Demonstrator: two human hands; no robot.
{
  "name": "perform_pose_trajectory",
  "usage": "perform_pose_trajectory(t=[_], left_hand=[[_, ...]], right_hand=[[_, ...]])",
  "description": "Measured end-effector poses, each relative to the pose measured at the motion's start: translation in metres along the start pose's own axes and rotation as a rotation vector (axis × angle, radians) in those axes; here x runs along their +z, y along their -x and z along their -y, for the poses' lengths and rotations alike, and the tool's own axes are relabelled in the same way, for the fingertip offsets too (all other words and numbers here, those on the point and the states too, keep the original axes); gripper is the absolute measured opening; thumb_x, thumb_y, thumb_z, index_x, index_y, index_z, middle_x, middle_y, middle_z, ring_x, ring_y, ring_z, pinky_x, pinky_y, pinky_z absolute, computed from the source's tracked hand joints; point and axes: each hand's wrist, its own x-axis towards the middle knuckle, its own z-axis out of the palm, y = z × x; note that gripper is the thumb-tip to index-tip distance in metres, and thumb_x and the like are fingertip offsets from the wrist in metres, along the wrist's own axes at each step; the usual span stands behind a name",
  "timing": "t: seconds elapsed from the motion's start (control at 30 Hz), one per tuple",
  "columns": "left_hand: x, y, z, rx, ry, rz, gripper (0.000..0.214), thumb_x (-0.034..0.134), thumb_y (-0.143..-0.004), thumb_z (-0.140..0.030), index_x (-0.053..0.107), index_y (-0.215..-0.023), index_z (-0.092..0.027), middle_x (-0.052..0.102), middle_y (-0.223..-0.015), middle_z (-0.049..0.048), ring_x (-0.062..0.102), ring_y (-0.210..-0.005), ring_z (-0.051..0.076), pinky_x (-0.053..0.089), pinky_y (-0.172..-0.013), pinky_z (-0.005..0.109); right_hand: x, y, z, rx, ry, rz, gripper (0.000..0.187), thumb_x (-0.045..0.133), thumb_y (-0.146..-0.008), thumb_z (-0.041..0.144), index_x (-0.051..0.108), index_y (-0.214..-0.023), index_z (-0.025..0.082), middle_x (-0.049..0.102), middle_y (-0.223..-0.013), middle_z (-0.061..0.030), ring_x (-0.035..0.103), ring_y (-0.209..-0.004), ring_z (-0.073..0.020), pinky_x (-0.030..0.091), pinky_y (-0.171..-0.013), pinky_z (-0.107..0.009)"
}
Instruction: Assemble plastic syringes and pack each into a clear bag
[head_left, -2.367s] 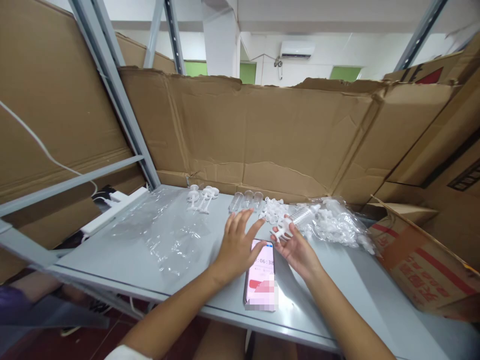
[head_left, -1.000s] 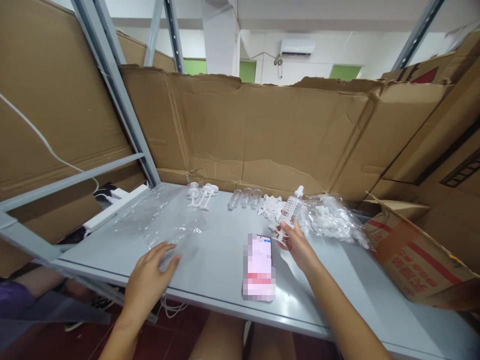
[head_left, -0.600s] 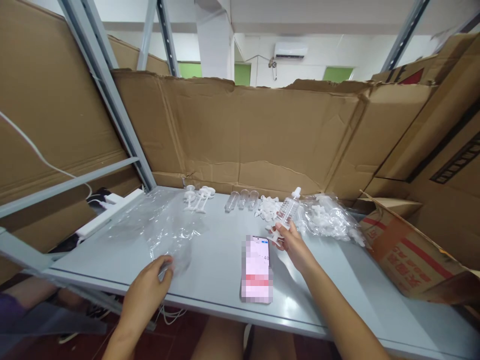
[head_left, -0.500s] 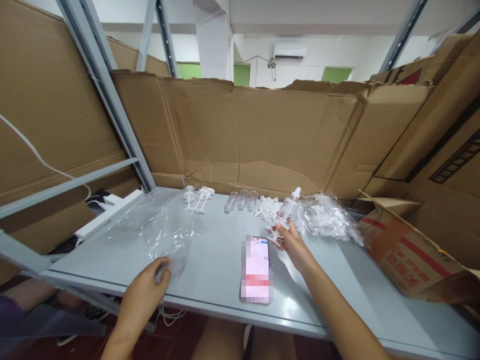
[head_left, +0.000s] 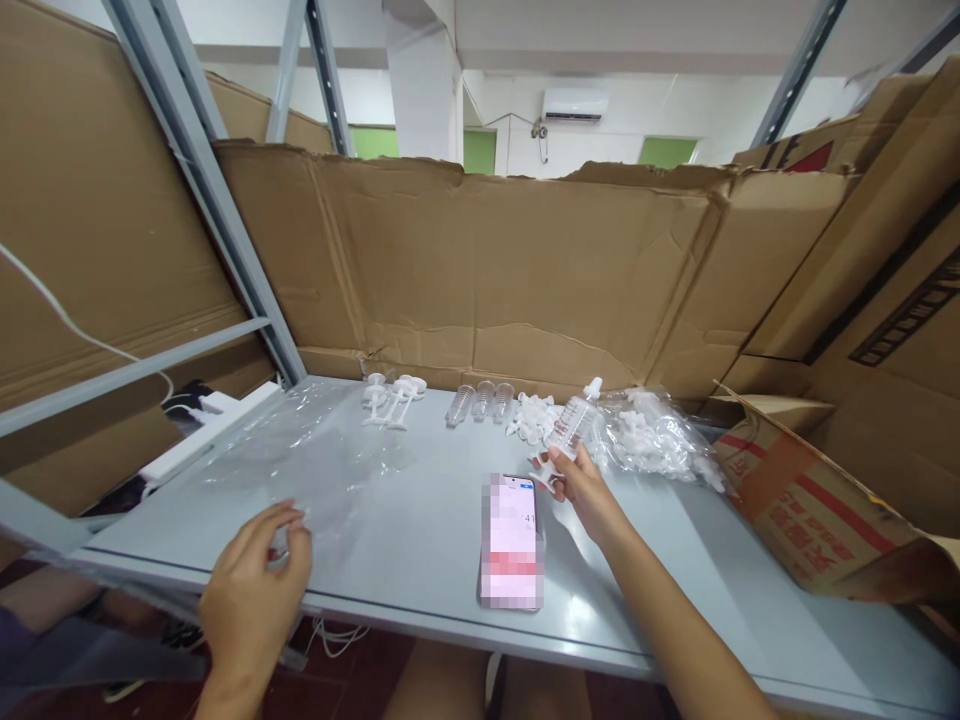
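My right hand [head_left: 581, 485] is wrapped around a clear plastic syringe [head_left: 571, 425] with dark markings on its barrel. The syringe tilts up to the right, its white nozzle at the top and its white handle end by my fingers. At the left, the fingers of my left hand [head_left: 259, 575] are pinched together on the near edge of a thin clear plastic bag [head_left: 330, 495], which lies flat on the table. Behind the syringe are a pile of small white nozzles [head_left: 534, 415] and a clear bag of white parts [head_left: 656, 440].
White plungers [head_left: 394, 400] and 3 clear barrels [head_left: 484, 402] stand along the back of the grey table [head_left: 427, 540]. A phone [head_left: 512, 545] lies in the middle. An opened cardboard box [head_left: 825, 510] is at the right, a white power strip [head_left: 210, 430] at the left. Cardboard [head_left: 525, 270] walls the back.
My left hand has moved left and a little toward me, drawing the plastic bag's edge along. My right hand stays nearly in place with the syringe.
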Motion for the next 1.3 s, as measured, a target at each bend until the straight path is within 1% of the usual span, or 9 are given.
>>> perform_pose_trajectory(t=[0.1,0.2,0.37,0.53,0.7,0.8,0.93,1.13,1.3], left_hand=[[-0.004,-0.009,-0.018,0.097,0.216,-0.242,0.011,0.05,-0.077,-0.019,0.057,-0.085,-0.017,0.06,-0.106,0.0097,0.058,-0.09,0.021,0.051,-0.072,0.032],[0.0,-0.021,-0.036,0.171,0.399,-0.268,0.011,0.05,-0.077,-0.015,0.054,-0.087,-0.016,0.058,-0.106,0.0113,0.057,-0.096,0.022,0.053,-0.066,0.031],[0.027,-0.044,-0.073,0.348,0.644,-0.089,0.008,0.041,-0.079,-0.014,0.044,-0.086,-0.017,0.052,-0.11,0.0105,0.053,-0.102,0.02,0.056,-0.066,0.03],[0.06,-0.061,-0.119,0.548,0.496,0.089,0.014,0.04,-0.076,-0.009,0.044,-0.085,-0.019,0.055,-0.102,0.0081,0.053,-0.101,0.02,0.045,-0.086,0.037],[0.086,-0.06,-0.149,0.64,0.329,0.236,0.014,0.039,-0.075,-0.009,0.046,-0.079,-0.02,0.056,-0.084,0.0053,0.053,-0.089,0.021,0.043,-0.078,0.033],[0.098,-0.052,-0.153,0.625,0.279,0.252,0.013,0.039,-0.077,-0.011,0.047,-0.08,-0.019,0.056,-0.081,0.0047,0.052,-0.083,0.019,0.042,-0.074,0.031],[0.108,-0.044,-0.146,0.636,0.221,0.272,0.011,0.04,-0.079,-0.014,0.049,-0.081,-0.019,0.057,-0.083,0.0052,0.051,-0.082,0.019,0.04,-0.071,0.029],[0.113,-0.039,-0.136,0.593,0.123,0.303,0.009,0.043,-0.08,-0.02,0.05,-0.074,-0.019,0.056,-0.078,0.0041,0.052,-0.079,0.019,0.036,-0.064,0.028],[0.114,-0.038,-0.133,0.519,0.093,0.345,0.01,0.043,-0.08,-0.021,0.05,-0.073,-0.021,0.059,-0.07,0.0001,0.054,-0.07,0.016,0.03,-0.056,0.027]], right_hand=[[0.0,0.0,0.002,0.0,0.021,-0.019,0.034,0.056,-0.076,0.044,0.047,-0.1,0.023,0.062,-0.085,-0.0013,0.048,-0.049,-0.0077,0.029,-0.045,-0.022],[0.0,-0.001,0.003,0.002,0.047,-0.038,0.036,0.057,-0.075,0.044,0.047,-0.102,0.021,0.062,-0.087,-0.0029,0.049,-0.049,-0.0083,0.029,-0.044,-0.023],[-0.001,-0.003,0.001,-0.012,0.068,-0.033,0.033,0.056,-0.076,0.045,0.048,-0.097,0.021,0.062,-0.095,-0.0051,0.052,-0.051,-0.0099,0.026,-0.042,-0.022],[-0.002,-0.004,0.004,-0.008,0.069,-0.006,0.034,0.056,-0.076,0.045,0.045,-0.097,0.022,0.064,-0.088,-0.0038,0.05,-0.045,-0.0079,0.024,-0.04,-0.021],[-0.005,-0.003,0.014,0.073,0.116,-0.083,0.041,0.061,-0.07,0.046,0.04,-0.099,0.025,0.063,-0.072,0.0016,0.048,-0.045,-0.0089,0.033,-0.043,-0.021],[-0.006,-0.001,0.018,0.046,0.114,-0.067,0.039,0.06,-0.071,0.046,0.041,-0.099,0.026,0.059,-0.067,0.0037,0.047,-0.046,-0.009,0.035,-0.045,-0.021],[-0.008,0.001,0.018,0.008,0.105,0.047,0.042,0.057,-0.073,0.047,0.044,-0.105,0.024,0.058,-0.065,0.0025,0.041,-0.039,-0.0075,0.027,-0.042,-0.022],[-0.009,0.005,0.019,0.081,0.17,0.197,0.046,0.056,-0.075,0.043,0.046,-0.113,0.019,0.058,-0.064,0.0011,0.03,-0.035,-0.0041,0.02,-0.036,-0.02],[-0.011,0.007,0.023,0.225,0.367,0.331,0.029,0.056,-0.075,0.041,0.056,-0.091,0.018,0.059,-0.06,0.0002,0.033,-0.035,-0.0035,0.016,-0.032,-0.017]])
